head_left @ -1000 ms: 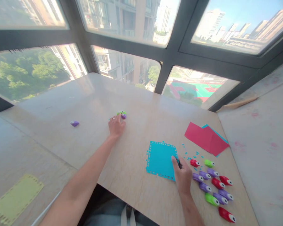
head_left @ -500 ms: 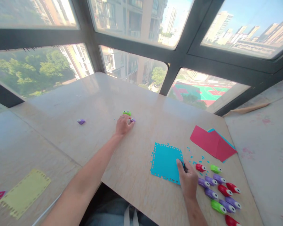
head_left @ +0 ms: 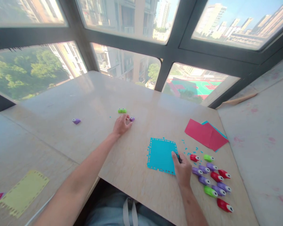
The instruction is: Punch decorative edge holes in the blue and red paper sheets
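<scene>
My left hand (head_left: 122,125) reaches to the middle of the table, fingers apart, right beside a small purple craft punch (head_left: 132,119). Just beyond it sit two green craft punches (head_left: 122,110) side by side. My right hand (head_left: 182,168) is closed on the right edge of a blue sheet of paper (head_left: 161,155), thumb on top. Small holes run along the sheet's edges. Something dark shows under the right fingers, too hidden to name. Another purple punch (head_left: 76,121) lies farther left.
Several red, green and purple punches (head_left: 211,191) stand on the right, near scattered blue paper bits (head_left: 191,153). Red paper (head_left: 206,135) over blue lies behind them. A yellow punched sheet (head_left: 24,191) rests at the left front. Windows and a wall border the table (head_left: 136,194).
My left fingers have drawn slightly back from the purple punch, showing more of it and the green pair. My right hand keeps its hold on the blue paper. The whole view has shifted slightly.
</scene>
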{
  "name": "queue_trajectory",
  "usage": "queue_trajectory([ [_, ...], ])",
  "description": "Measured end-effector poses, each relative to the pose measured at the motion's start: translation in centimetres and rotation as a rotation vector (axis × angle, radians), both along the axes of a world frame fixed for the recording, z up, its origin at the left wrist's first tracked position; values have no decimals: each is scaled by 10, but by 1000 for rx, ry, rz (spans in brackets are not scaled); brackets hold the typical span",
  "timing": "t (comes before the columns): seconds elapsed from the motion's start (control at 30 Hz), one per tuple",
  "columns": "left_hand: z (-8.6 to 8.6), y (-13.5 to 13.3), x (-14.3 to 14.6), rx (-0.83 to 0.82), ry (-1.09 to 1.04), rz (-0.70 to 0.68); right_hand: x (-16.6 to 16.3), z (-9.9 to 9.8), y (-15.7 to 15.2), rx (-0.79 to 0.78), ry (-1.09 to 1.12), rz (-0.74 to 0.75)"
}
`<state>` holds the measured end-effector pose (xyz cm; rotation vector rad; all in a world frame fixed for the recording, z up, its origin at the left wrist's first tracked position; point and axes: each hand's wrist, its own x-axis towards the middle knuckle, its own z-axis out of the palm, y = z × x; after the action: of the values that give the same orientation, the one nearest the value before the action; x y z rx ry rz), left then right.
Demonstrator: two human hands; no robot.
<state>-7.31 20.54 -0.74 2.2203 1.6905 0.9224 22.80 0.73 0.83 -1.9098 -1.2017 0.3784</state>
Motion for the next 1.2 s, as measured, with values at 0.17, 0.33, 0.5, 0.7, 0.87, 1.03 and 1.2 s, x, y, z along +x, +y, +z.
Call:
queue_trajectory([
  [0.17,-2,4,4,45,106,-134,0,0,-1,22,11,-4],
  [0.33,-2,2,14,64,137,-168,-1,1,0,26,21,-2],
  [0.5,0,-11,20,72,137,-149,0,0,0,25,50,0],
  [0.7,7,-52,25,68,197,-201,0,1,-1,16,54,-8],
  [0.87,10,-96,28,58,194,-226,-1,1,-1,9,67,-1],
  [1.03,8,-126,22,24,126,-245,0,1,-1,1,89,-15],
  [1.2,10,-134,15,-48,31,-307,0,3,-1,15,97,-12],
])
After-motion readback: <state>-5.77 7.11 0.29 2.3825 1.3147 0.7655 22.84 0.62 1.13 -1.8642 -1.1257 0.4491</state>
